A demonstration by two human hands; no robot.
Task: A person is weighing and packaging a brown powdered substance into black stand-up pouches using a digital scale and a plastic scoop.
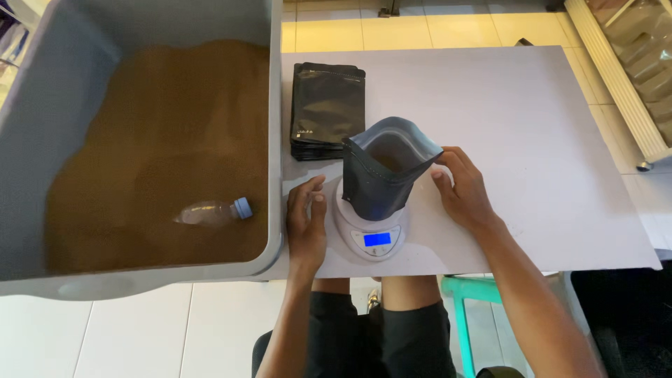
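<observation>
A dark stand-up pouch (381,178) stands open on a small round white scale (371,234) with a lit blue display. Brown powder shows inside the pouch mouth. My right hand (462,189) rests against the pouch's right side, fingers touching its upper edge. My left hand (306,220) lies on the white table just left of the scale, fingers loosely curled and holding nothing, close to the scale's rim.
A big grey tub (42,119) at left holds brown powder with a cut plastic bottle (210,212) lying in it. A stack of flat black pouches (327,108) lies behind the scale. The white table (532,140) extends right; a green stool (462,308) sits below.
</observation>
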